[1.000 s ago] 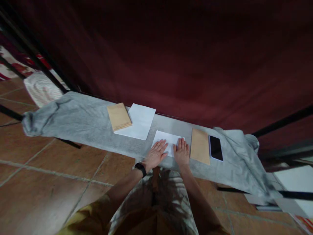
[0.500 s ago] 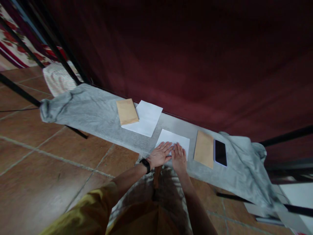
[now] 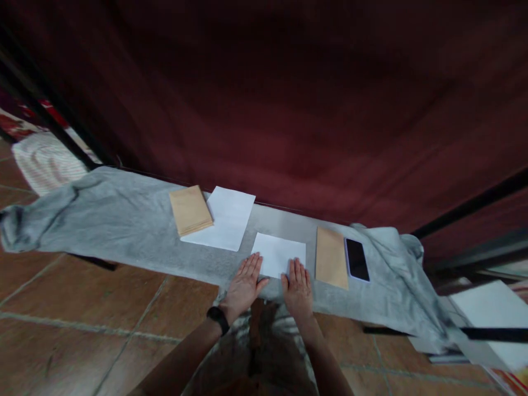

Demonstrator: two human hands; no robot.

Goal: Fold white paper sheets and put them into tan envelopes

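A white sheet of paper, which looks folded, lies flat at the near edge of the cloth-covered surface. My left hand rests at its left near corner, fingers stretched out and a dark band on the wrist. On its right near corner lies my right hand, fingers flat and the thumb apart. Just right of the sheet is a single brown envelope. Left of it are larger white sheets, with a stack of brown envelopes overlapping their left side.
A phone with a dark screen lies right of the single envelope. Grey cloth covers the long narrow surface and bunches up at both ends. Behind it hangs a dark red curtain. Black metal bars frame the sides.
My hands have moved apart, from close together on the middle of the sheet to its two near corners. The view has shifted, so the surface appears more level.
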